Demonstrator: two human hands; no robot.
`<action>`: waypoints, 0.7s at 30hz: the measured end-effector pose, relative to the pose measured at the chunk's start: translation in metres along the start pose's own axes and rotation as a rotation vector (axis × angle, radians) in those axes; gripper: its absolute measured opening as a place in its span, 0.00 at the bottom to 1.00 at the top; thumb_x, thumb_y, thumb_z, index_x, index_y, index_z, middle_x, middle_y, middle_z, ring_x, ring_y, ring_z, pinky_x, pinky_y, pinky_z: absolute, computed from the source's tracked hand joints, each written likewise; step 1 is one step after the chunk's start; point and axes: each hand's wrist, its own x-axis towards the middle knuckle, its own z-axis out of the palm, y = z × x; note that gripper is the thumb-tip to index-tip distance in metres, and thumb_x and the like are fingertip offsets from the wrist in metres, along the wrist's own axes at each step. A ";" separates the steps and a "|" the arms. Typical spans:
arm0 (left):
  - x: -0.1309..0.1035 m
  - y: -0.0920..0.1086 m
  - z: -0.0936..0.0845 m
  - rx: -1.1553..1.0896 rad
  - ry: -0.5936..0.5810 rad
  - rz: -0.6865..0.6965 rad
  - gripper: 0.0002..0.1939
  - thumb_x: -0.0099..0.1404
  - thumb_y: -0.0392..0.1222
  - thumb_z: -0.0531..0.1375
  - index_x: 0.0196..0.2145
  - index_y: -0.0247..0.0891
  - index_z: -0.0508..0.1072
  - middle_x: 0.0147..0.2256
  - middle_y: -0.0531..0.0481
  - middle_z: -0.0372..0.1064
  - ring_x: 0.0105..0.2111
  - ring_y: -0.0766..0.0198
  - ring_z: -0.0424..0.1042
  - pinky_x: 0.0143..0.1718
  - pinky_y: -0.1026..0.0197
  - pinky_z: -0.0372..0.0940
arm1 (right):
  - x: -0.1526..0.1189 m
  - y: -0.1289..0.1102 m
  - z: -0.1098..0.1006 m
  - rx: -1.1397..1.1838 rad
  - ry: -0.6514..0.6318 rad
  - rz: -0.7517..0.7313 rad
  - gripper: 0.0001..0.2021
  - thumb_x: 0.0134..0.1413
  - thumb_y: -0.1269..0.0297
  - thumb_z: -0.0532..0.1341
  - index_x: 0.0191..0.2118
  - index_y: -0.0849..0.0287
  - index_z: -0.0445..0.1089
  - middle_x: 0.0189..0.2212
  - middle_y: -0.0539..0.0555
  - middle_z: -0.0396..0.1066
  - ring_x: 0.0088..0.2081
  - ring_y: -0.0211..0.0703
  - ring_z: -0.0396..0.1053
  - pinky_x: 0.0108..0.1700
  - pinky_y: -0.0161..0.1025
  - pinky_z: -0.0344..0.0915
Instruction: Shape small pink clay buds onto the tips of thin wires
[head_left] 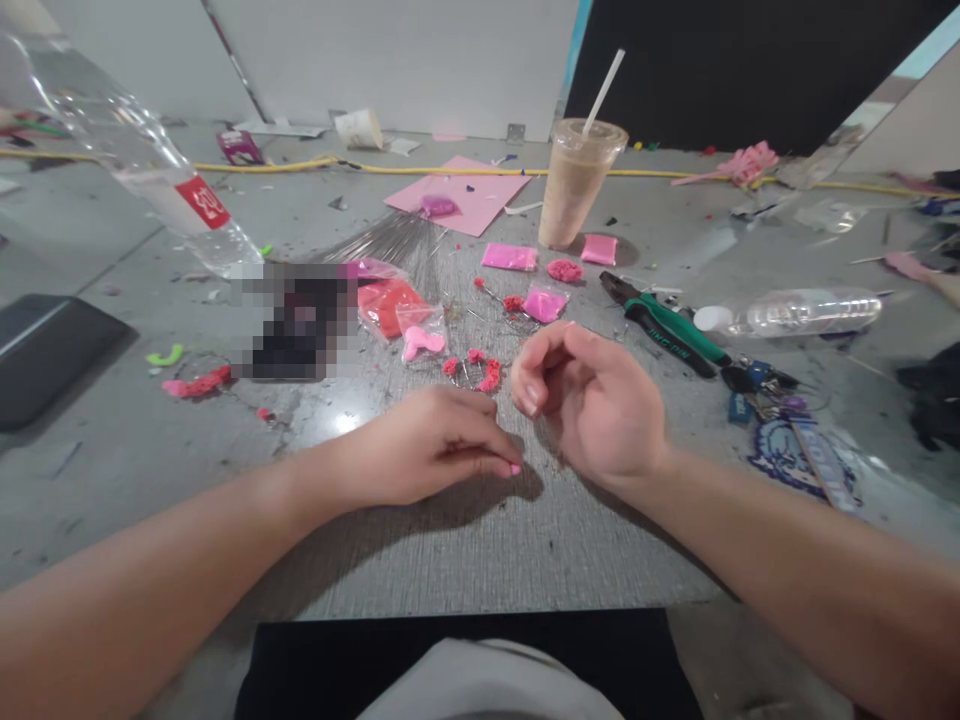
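My left hand (431, 445) rests palm down on the grey table (465, 560), fingertips pinched together near a tiny pink bit. My right hand (589, 400) hovers just to its right, fingers curled loosely, nothing visible in it. Just beyond both hands lie small red clay flowers on thin wire (476, 370). Behind them sit a pink clay piece in a clear bag (422, 340), a red-orange bag (390, 303) and a small pink bag (544, 303).
An iced drink cup with straw (574, 180) stands at the back, pink paper (469, 195) beside it. Green-handled pliers (664, 325), a lying water bottle (795, 312) and keys (757, 385) lie right. Another bottle (142, 160) and a dark tablet (41, 350) are left.
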 end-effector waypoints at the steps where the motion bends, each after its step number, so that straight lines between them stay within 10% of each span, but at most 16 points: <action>1: 0.000 0.002 -0.002 -0.115 0.067 -0.032 0.05 0.69 0.37 0.66 0.40 0.40 0.84 0.31 0.51 0.76 0.28 0.68 0.72 0.31 0.65 0.66 | 0.000 0.000 0.000 -0.019 0.019 -0.039 0.18 0.66 0.51 0.58 0.29 0.57 0.74 0.19 0.49 0.65 0.24 0.39 0.63 0.28 0.38 0.60; 11: -0.006 0.014 0.021 -1.009 0.573 -0.233 0.03 0.64 0.42 0.72 0.37 0.47 0.85 0.30 0.55 0.76 0.30 0.69 0.72 0.35 0.63 0.70 | -0.035 0.003 0.007 -0.360 -0.124 -0.236 0.25 0.76 0.51 0.49 0.33 0.57 0.75 0.27 0.52 0.69 0.29 0.40 0.65 0.33 0.41 0.63; 21: -0.005 0.032 0.029 -1.293 0.434 -0.190 0.08 0.71 0.36 0.65 0.39 0.46 0.85 0.32 0.54 0.78 0.33 0.70 0.77 0.42 0.65 0.73 | -0.041 -0.003 0.013 -0.595 -0.251 -0.261 0.17 0.75 0.59 0.52 0.32 0.57 0.67 0.25 0.50 0.67 0.27 0.38 0.65 0.30 0.40 0.61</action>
